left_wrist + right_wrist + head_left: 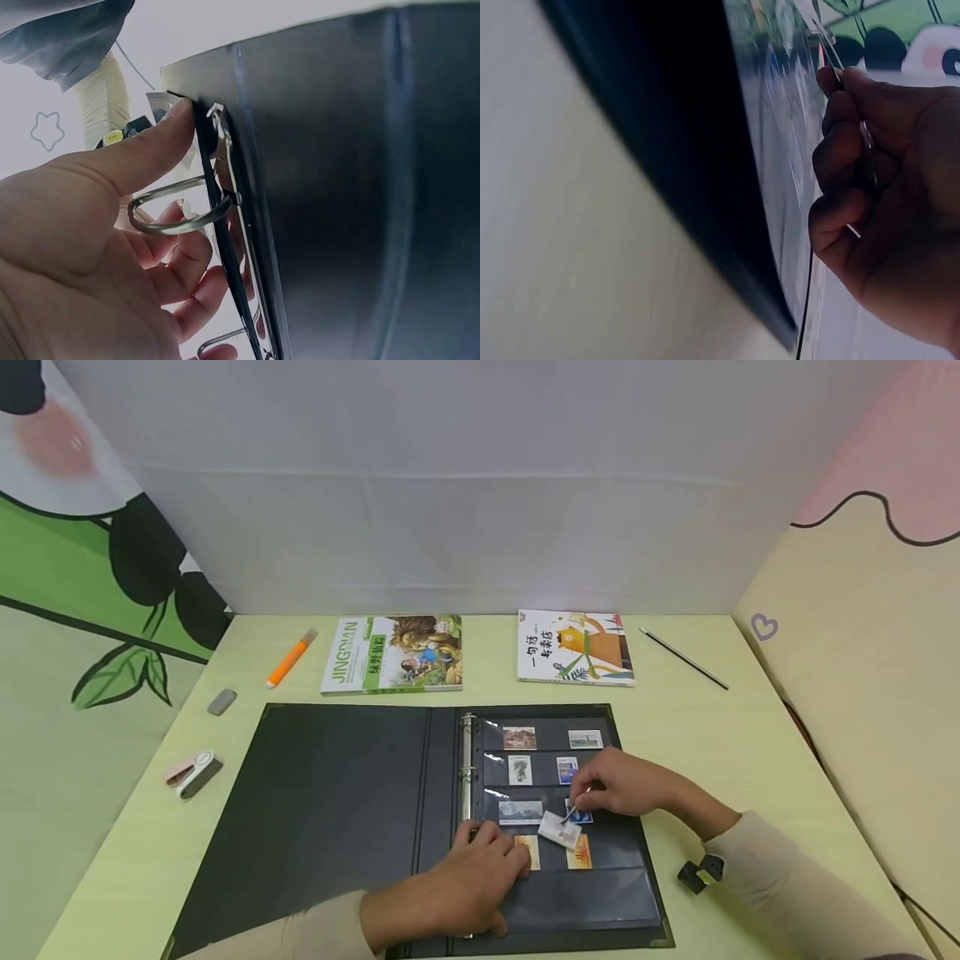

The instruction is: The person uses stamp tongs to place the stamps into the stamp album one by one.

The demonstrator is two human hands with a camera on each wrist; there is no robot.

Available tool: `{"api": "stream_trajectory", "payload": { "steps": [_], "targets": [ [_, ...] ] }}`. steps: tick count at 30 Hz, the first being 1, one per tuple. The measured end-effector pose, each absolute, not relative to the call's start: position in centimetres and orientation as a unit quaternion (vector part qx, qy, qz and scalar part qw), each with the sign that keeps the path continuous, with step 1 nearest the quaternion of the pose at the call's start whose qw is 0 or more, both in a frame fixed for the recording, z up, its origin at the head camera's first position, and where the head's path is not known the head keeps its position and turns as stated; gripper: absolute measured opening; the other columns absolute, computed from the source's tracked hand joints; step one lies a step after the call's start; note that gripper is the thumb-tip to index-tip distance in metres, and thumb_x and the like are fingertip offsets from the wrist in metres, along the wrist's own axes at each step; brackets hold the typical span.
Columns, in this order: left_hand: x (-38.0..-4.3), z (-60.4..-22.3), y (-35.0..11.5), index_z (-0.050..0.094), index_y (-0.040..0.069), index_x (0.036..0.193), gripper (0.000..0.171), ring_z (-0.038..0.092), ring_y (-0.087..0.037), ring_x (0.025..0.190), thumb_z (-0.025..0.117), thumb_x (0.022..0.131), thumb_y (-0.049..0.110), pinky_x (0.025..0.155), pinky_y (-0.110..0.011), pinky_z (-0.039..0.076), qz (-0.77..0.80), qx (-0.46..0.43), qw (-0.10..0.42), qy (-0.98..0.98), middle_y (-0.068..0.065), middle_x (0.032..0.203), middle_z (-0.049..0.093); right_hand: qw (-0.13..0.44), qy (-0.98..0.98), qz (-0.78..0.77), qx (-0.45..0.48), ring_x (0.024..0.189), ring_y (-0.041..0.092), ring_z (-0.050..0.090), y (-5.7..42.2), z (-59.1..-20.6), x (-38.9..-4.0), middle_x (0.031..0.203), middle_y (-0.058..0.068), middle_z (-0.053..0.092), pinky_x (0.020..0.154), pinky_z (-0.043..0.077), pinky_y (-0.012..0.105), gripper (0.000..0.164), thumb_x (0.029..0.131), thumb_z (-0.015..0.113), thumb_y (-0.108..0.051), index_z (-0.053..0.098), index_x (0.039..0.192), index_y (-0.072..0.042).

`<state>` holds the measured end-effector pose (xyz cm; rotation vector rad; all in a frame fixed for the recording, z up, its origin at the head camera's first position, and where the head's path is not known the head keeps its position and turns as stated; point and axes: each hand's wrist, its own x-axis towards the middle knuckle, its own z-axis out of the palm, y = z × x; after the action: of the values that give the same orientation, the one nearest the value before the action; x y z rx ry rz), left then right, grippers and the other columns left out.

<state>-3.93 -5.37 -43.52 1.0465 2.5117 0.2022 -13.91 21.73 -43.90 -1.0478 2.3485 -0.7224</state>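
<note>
An open black stamp album (345, 793) lies on the table, its ring-bound page of clear strips holding several small stamps (520, 812). My right hand (618, 783) holds thin metal tweezers (866, 139) between thumb and curled fingers. At the tweezers' tips is a small whitish stamp-like piece (559, 831), tilted over the lower strips and overlapping a blue stamp (582, 816) and an orange one (579, 853). My left hand (472, 877) rests on the page's inner edge beside the metal rings (180, 206), fingers loosely bent, partly covering another orange stamp (533, 850).
Two picture books (393, 653) lie behind the album, with a dark thin rod (684, 658) to the right. At the left are an orange marker (292, 658), a grey eraser (222, 702) and a small stapler-like object (195, 774). Walls border the table's back and sides.
</note>
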Motion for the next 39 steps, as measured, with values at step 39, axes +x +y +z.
{"api": "stream_trajectory", "payload": {
  "steps": [39],
  "targets": [
    [-3.8, -43.7, -5.5, 0.046, 0.029, 0.098, 0.060, 0.040, -0.011, 0.104, 0.088, 0.059, 0.047, 0.097, -0.046, 0.031, 0.065, 0.395, 0.169, 0.901, 0.012, 0.103, 0.053, 0.332, 0.785, -0.176, -0.493, 0.058, -0.010, 0.045, 17.0, -43.5, -11.3, 0.068, -0.018, 0.061, 0.058, 0.039, 0.009, 0.010, 0.087, 0.066, -0.017, 0.071, 0.080, -0.022]
  ]
}}
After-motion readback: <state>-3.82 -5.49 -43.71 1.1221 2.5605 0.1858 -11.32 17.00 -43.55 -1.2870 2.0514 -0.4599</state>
